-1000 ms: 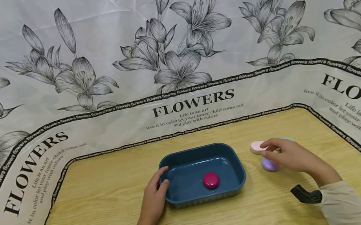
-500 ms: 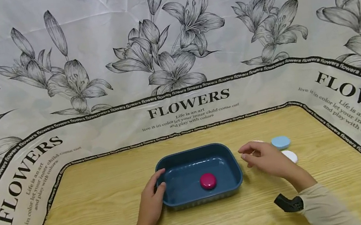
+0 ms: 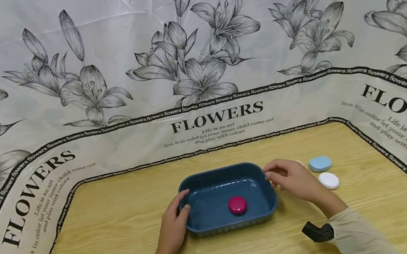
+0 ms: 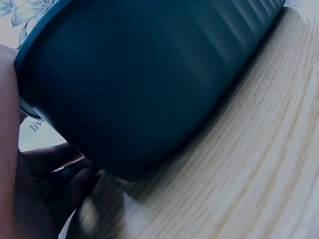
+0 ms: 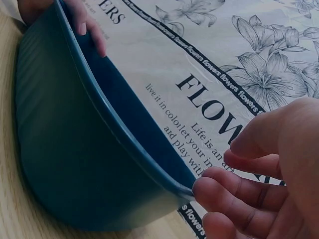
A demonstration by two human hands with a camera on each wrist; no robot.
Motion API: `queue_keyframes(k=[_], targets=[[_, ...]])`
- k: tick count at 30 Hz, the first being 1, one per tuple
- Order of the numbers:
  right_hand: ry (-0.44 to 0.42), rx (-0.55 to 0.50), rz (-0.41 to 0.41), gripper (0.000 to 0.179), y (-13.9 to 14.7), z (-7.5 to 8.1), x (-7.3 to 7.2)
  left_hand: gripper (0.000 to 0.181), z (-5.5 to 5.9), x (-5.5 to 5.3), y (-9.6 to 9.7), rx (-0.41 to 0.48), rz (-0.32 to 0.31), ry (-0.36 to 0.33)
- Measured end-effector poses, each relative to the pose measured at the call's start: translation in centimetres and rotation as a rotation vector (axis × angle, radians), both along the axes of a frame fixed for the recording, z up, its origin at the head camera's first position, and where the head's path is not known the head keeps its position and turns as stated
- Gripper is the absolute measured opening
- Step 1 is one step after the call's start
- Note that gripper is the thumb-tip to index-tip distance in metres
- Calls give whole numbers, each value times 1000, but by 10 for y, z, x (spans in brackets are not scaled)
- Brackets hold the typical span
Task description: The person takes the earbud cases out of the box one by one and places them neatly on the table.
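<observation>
A dark blue rectangular tub (image 3: 212, 229) stands on the table, with a glossy magenta rounded disc (image 3: 237, 205) inside it. My left hand (image 3: 172, 220) grips the tub's left rim. The right wrist view shows left fingers (image 5: 79, 22) reaching over that rim, and other fingers (image 4: 60, 184) lie beside the outer wall in the left wrist view. At the tub's right rim is my right hand (image 3: 291, 179), fingers loosely bent with nothing seen between them. One right fingertip (image 5: 204, 189) meets or overlaps the rim; contact is hard to tell.
A light blue oval piece (image 3: 320, 163) and a white rounded piece (image 3: 328, 180) lie right of my right hand. Behind that hand a pale pink piece (image 3: 299, 164) barely shows. Flower-printed cloth (image 3: 219, 124) rises along the wooden table's (image 3: 128, 211) back and sides.
My right hand has moved left from over the small pieces to the tub's right rim. The blue and white pieces came into view; the purple one is out of sight. My left hand stays.
</observation>
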State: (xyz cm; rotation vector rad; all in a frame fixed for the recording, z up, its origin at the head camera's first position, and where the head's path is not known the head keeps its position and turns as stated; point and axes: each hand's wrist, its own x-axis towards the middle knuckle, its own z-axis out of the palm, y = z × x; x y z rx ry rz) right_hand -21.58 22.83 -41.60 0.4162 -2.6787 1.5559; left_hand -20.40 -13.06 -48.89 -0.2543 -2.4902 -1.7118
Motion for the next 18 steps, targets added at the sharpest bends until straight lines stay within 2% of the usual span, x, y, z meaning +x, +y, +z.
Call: queue_keyframes(k=[3,7,12,18], targets=[[-12,-28,27,25,-11,2,-5,39,1,-2,-5,-7,4,-2],[-15,1,40,27,-25,7,-11,39,4,-4,-11,-22,5,8],[22,103,85,28,-37,12,-17,39,4,-5,-9,-9,-2,12],[41,207,161,26,-44,14,-24,40,0,-3,1,11,-11,13]])
